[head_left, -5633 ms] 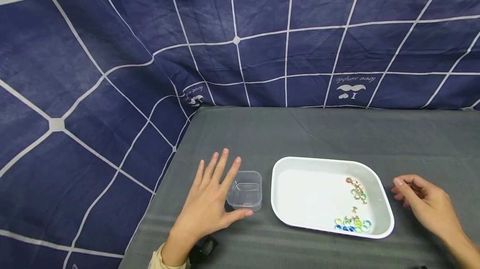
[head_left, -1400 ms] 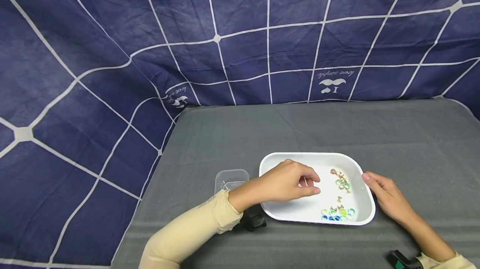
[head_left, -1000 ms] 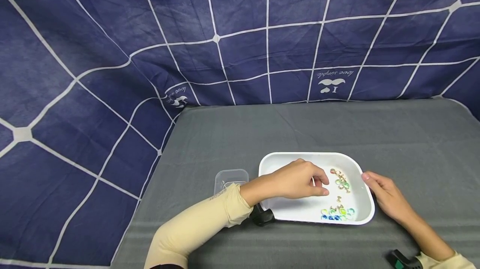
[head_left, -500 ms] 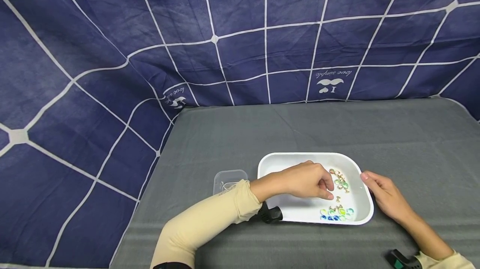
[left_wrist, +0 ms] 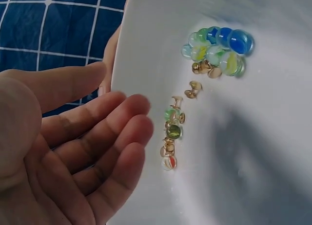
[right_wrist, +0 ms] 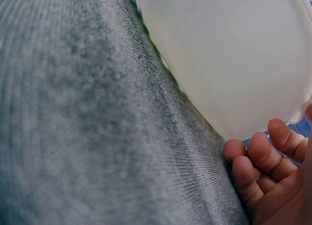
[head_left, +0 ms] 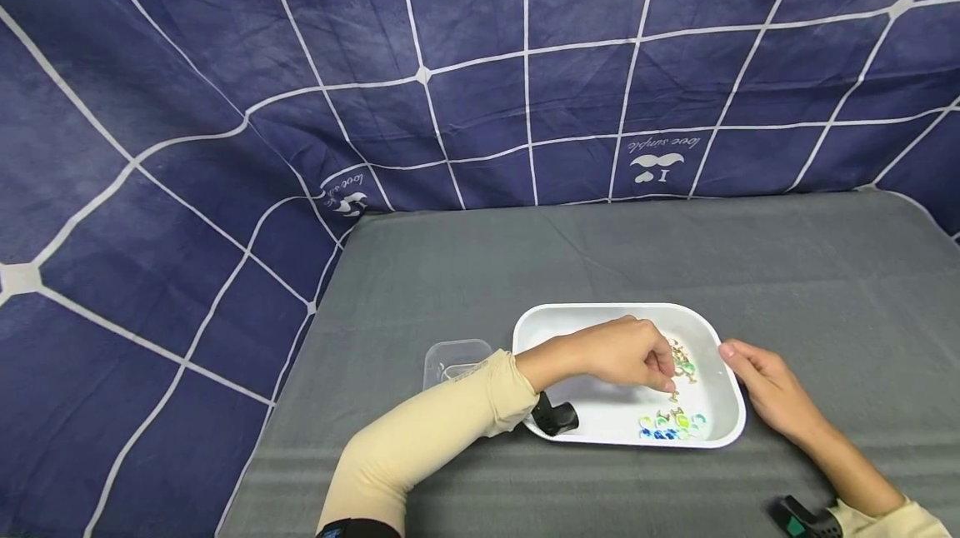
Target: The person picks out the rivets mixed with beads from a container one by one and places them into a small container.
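My left hand (head_left: pixel 626 352) hangs over the white tray (head_left: pixel 540 317), fingertips near the small gold pieces. In the left wrist view that hand (left_wrist: pixel 87 142) has loosely bent fingers with nothing between them. Glass marbles (left_wrist: pixel 239 42) in blue, green and yellow lie grouped in the tray, with gold double-headed pieces (left_wrist: pixel 193 89) beside them and a line of further pieces and marbles. My right hand (head_left: pixel 772 388) holds the tray's right rim, thumb on top; in the right wrist view its fingers (right_wrist: pixel 261 154) curl by the tray's outer wall (right_wrist: pixel 234 64).
A clear plastic container (head_left: pixel 450 351) stands left of the tray, partly hidden by the left sleeve (head_left: pixel 427 430). Grey cloth (head_left: pixel 465 271) covers the table, and a blue curtain with white lines (head_left: pixel 480 113) hangs behind and at the left.
My left hand has moved from beside the clear container into the tray, then rightward toward the small pieces. My right hand has come to the tray's rim and stayed there.
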Demonstrator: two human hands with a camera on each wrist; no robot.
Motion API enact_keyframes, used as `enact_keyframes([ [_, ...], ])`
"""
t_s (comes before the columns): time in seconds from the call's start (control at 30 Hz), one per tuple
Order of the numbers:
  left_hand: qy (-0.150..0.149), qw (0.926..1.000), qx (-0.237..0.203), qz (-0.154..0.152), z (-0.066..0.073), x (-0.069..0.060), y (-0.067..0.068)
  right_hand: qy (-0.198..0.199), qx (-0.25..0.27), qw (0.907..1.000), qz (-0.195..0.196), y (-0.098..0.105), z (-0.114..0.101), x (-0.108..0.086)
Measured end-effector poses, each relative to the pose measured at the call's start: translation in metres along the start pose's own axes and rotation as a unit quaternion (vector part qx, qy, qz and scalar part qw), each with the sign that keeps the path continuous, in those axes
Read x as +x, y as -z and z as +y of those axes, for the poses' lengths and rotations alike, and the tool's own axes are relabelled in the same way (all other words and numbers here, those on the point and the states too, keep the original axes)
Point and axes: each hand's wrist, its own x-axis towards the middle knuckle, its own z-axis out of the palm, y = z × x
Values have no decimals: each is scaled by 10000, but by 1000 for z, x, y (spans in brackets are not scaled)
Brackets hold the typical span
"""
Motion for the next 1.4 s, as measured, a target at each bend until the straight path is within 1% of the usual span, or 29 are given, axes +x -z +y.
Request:
enact_keyframes([
  [0.17, 133, 9996, -146, -191, -3, 7, 0, 32, 34, 10000, -34, 0, 0, 1],
  [0.27, 140, 9993, -263, -205, -4, 12, 1, 59, 72, 10000, -35, 0, 0, 1],
  [0.4, 206, 9991, -297, -231, -5, 18, 0, 72, 104, 9999, -26, -1, 0, 1],
  [0.63, 411, 9979, 15, -505, -4, 29, -9, 34, -11, 10000, 23, -1, 1, 1],
  [0.77, 500, 9958, 126, -753, -6, 32, -16, 38, -12, 10000, 58, -1, 1, 1],
  [0.87, 457, 9945, 177, -925, -7, 33, -20, 48, 34, 10000, 59, 0, 1, 1],
  [0.97, 331, 9938, 231, -1039, -8, 34, -23, 20, 19, 10000, 25, 0, 0, 1],
  [1.03, 162, 9936, 275, -1086, -8, 34, -24, -2, 3, 10000, 9, 0, 0, 1],
  [1.13, -196, 9927, 332, -1141, -8, 35, -25, 20, -12, 10000, 2, 0, 1, 2],
  [1.2, -373, 9918, 370, -1165, -8, 35, -26, 45, 6, 10000, 13, 1, 1, 2],
  [1.27, -439, 9912, 335, -1206, -8, 36, -28, 75, 42, 10000, 16, 1, 2, 1],
  [1.4, -389, 9909, 280, -1258, -8, 36, -29, 99, 171, 9998, -4, 0, 3, 1],
])
